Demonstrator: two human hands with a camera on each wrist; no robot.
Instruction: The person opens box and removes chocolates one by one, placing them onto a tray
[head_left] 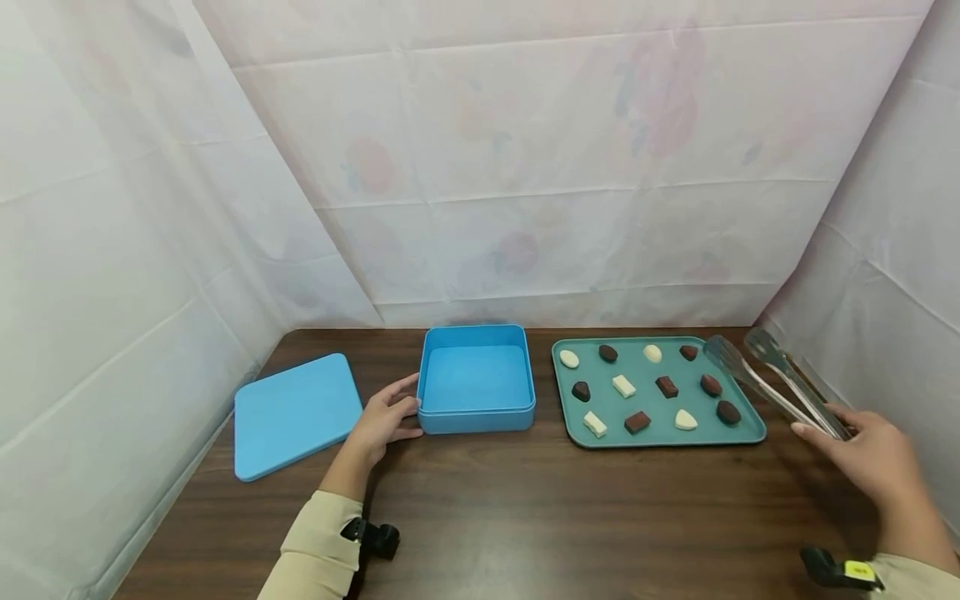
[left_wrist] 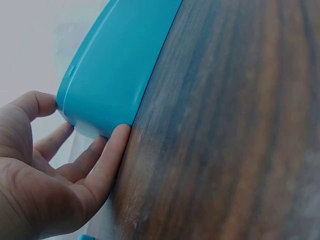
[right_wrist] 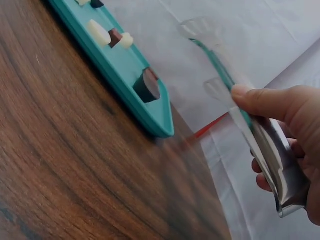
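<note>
Metal tongs point(head_left: 787, 379) are gripped in my right hand point(head_left: 873, 454), their two spread tips above the right end of a teal tray point(head_left: 600, 440). In the right wrist view, thumb and fingers wrap the tongs point(right_wrist: 272, 160), with nothing between the tips. Several chocolates point(head_left: 637, 422), white and dark, lie apart in rows on that tray. My left hand point(head_left: 384, 419) touches the left side of an open blue box point(head_left: 480, 422). Seen from the left wrist, its fingertips rest against the box's rounded corner point(left_wrist: 95, 117), from rim to base.
A flat blue lid point(head_left: 296, 417) lies at an angle on the dark wooden table point(head_left: 525, 517), left of the box. Light printed cloth point(head_left: 525, 167) hangs behind the table, with more cloth on both sides. Bare tabletop separates the box from the tray.
</note>
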